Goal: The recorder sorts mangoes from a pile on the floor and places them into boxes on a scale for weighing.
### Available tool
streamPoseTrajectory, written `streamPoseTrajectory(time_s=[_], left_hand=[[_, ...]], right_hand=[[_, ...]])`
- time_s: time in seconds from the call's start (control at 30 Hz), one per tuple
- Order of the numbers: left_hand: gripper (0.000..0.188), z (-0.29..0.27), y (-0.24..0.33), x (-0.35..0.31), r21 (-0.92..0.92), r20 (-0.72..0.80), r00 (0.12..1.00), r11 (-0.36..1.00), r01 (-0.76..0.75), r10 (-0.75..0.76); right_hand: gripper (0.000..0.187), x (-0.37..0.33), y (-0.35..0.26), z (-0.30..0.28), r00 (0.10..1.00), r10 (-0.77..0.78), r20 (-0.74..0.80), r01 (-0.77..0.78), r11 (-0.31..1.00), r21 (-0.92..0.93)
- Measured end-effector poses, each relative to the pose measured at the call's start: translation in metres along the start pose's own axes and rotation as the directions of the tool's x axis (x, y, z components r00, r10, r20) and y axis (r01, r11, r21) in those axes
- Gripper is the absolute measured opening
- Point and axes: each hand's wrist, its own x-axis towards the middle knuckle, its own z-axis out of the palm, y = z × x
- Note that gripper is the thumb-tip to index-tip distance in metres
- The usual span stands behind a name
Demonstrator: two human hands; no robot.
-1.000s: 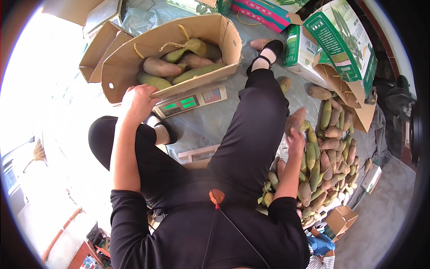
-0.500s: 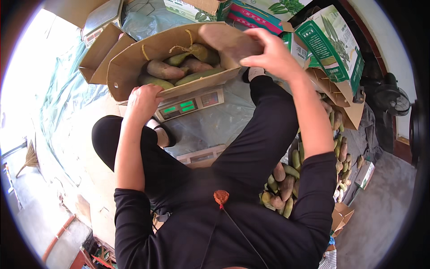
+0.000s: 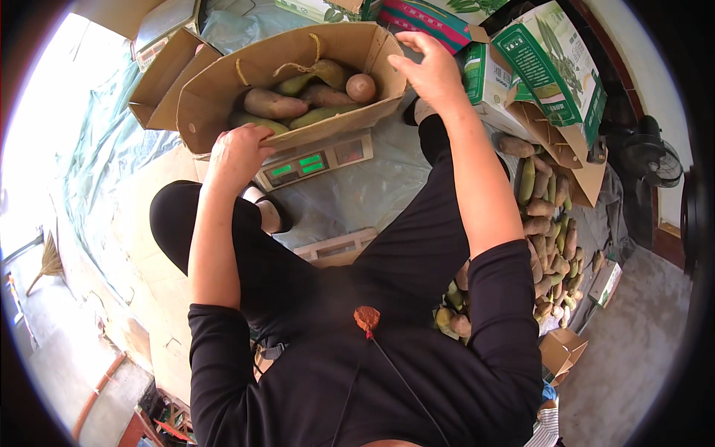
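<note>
A carton (image 3: pixel 298 130) of brown cardboard with yellow rope handles stands on a digital scale (image 3: pixel 313 165) with green lit displays. Inside lie several long root vegetables, some green and some pinkish-brown; one pinkish root vegetable (image 3: pixel 361 88) shows its round end at the right. My left hand (image 3: pixel 240 156) grips the carton's near rim, fingers bent over it. At the carton's right end is my right hand (image 3: pixel 433 73), holding nothing, thumb and forefinger apart by the rim; whether they touch it I cannot tell.
Many more root vegetables (image 3: pixel 547 253) lie heaped on the floor to my right. Green and white cartons (image 3: pixel 551 67) stand at the far right, near a black fan (image 3: pixel 649 153). A small wooden stool (image 3: pixel 339 248) is between my legs. A broom (image 3: pixel 51 261) is at the left.
My right hand has let go of a brownish root vegetable, which now lies in the carton's right end. That hand has moved slightly; my left hand stays on the rim.
</note>
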Motion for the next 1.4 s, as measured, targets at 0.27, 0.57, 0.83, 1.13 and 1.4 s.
streamPoseTrajectory(time_s=[0.27, 0.57, 0.83, 1.13, 1.4], left_hand=[[0.034, -0.009, 0.011, 0.000, -0.211, -0.046, 0.998, 0.977, 0.031, -0.042], [0.030, -0.012, -0.033, 0.002, -0.424, -0.521, 0.828, 0.905, -0.039, -0.208], [0.051, -0.073, -0.072, -0.018, -0.690, -0.305, 0.798, 0.698, 0.191, -0.520], [0.058, -0.061, -0.131, -0.013, -0.748, 0.317, 0.772, 0.355, 0.561, -0.551], [0.053, -0.036, -0.148, -0.002, -0.847, 0.282, 0.803, 0.256, 0.465, -0.525]], right_hand=[[0.047, -0.006, 0.026, -0.016, 0.914, 0.341, 0.219, -0.383, 0.903, 0.193], [0.049, 0.006, 0.021, -0.004, 0.847, 0.397, 0.352, -0.467, 0.873, 0.140], [0.047, 0.010, 0.019, 0.006, 0.739, 0.521, 0.427, -0.635, 0.751, 0.182], [0.054, 0.013, 0.015, 0.011, 0.727, 0.546, 0.417, -0.660, 0.724, 0.202], [0.055, 0.020, 0.010, 0.024, 0.689, 0.580, 0.435, -0.711, 0.658, 0.248]])
